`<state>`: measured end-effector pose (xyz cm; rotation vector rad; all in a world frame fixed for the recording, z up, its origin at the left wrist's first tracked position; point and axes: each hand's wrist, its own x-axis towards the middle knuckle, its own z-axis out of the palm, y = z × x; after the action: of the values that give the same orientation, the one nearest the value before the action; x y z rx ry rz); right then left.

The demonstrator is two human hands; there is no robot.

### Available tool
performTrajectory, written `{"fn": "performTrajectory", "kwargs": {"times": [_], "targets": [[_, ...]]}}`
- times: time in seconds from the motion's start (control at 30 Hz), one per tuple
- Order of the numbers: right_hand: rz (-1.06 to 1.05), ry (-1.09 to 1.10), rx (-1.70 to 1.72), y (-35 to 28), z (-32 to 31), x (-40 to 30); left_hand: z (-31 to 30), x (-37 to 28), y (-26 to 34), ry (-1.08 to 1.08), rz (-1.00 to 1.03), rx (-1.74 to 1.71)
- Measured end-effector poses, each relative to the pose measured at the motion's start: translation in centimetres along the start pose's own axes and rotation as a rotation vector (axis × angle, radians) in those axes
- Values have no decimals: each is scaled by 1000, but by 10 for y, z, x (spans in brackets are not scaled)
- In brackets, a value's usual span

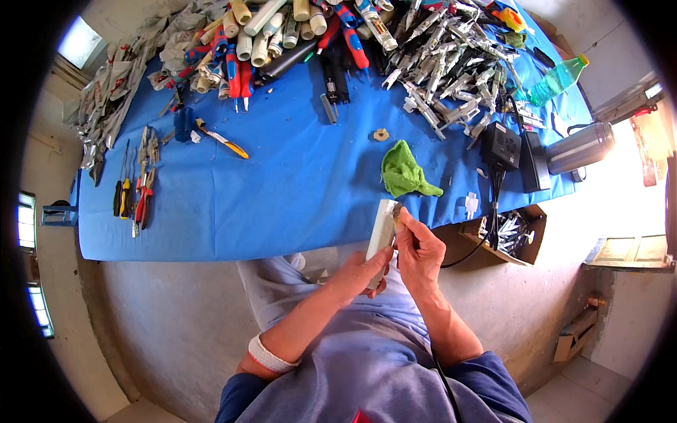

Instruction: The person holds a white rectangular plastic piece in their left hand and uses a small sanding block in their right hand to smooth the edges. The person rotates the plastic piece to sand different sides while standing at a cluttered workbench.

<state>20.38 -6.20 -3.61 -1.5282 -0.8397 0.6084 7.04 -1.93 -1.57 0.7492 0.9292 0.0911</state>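
My left hand [366, 269] is wrapped around the lower part of a white plastic tube-like housing [382, 224], held tilted over my lap at the table's front edge. Between the thumb and fingers of my right hand [420, 246] is a small dark brownish piece [396, 210], pressed to the right side of the housing near its upper end. What this piece is made of is too small to tell. Just beyond the housing lies a crumpled green cloth [404, 172] on the blue-covered table [275, 195].
Screwdrivers [125, 198] and red-handled pliers [144, 203] lie at the left. Empty-looking housings [259, 50] and metallic inner assemblies [444, 63] are heaped at the back. A black power unit [500, 145], steel flask [579, 148] and green bottle [558, 82] stand or lie right, above a carton [537, 232].
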Motion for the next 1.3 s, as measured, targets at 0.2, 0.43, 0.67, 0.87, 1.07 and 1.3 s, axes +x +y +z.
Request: {"fn": "performTrajectory", "kwargs": {"times": [0.2,0.43,0.67,0.87,1.07,1.3], "targets": [[28,-24,-7,-2,1,-5,3,0,-1,31,0,-3],[-5,-64,-7,-4,2,-17,-3,0,-5,2,58,-23],[-23,98,78,1,1,-8,-8,6,-7,-32,47,-52],[26,28,-21,-7,-5,11,-4,-1,3,-10,58,-17],[-69,33,-85,3,-3,11,-4,-2,2,-16,65,-24],[-46,-47,-95,0,-7,9,1,0,3,18,-10,-10]]}}
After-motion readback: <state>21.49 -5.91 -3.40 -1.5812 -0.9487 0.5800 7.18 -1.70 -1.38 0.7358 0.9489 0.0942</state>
